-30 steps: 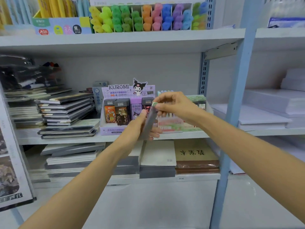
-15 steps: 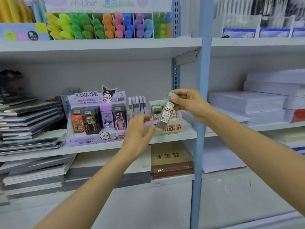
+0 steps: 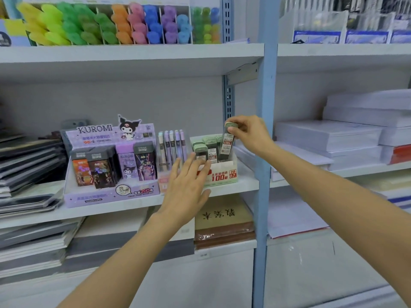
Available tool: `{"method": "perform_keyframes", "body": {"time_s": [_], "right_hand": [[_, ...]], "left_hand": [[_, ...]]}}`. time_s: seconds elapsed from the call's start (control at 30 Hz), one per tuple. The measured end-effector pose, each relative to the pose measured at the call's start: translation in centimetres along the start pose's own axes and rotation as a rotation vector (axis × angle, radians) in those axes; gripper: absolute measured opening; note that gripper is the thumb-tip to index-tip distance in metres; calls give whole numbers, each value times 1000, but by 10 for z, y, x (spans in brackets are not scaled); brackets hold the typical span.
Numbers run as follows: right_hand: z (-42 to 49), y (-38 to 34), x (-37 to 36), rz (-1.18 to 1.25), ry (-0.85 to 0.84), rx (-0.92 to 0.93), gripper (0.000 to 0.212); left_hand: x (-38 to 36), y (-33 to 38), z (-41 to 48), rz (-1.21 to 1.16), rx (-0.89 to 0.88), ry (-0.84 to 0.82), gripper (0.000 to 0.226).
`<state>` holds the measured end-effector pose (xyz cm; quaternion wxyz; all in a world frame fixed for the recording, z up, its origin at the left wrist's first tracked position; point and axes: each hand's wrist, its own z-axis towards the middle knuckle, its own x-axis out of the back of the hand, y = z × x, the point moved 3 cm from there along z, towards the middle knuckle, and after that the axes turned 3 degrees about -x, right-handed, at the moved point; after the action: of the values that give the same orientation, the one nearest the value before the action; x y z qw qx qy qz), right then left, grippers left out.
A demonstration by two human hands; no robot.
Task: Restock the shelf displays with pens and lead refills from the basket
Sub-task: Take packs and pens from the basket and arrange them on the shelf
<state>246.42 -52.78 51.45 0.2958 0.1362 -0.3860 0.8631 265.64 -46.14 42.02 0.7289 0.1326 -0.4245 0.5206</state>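
- Left hand [image 3: 188, 185] is being held flat, fingers straight and spread, in front of the white display box [image 3: 224, 174]; contact cannot be told.
- A lead refill case [image 3: 227, 146] is being pinched at its green cap by the right hand [image 3: 246, 132], upright, lower end among the other refill cases [image 3: 205, 148] in that box.
- Pastel pens [image 3: 172, 145] are being displayed upright just left of the box, on the middle shelf [image 3: 111, 206].
- Further left, the Kuromi display [image 3: 106, 196] is being shown.
- Highlighters [image 3: 111, 25] are being stocked on the shelf above.
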Motion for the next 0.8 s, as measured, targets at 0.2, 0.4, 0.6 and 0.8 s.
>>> {"method": "perform_keyframes", "body": {"time_s": [0.2,0.4,0.6,0.8], "right_hand": [[1,3,-11,-128,-150,50,20],[1,14,-28,-233,-52,5,24],[-5,18,-37,-293,38,25,24],[-42,1,-29,-267,77,171,31]], "left_hand": [[-1,-1,1,-6,-8,17,65],[1,-1,-1,-26,-10,17,66],[4,-1,-2,-98,-32,8,68],[8,0,-26,-217,-41,108,54]]}}
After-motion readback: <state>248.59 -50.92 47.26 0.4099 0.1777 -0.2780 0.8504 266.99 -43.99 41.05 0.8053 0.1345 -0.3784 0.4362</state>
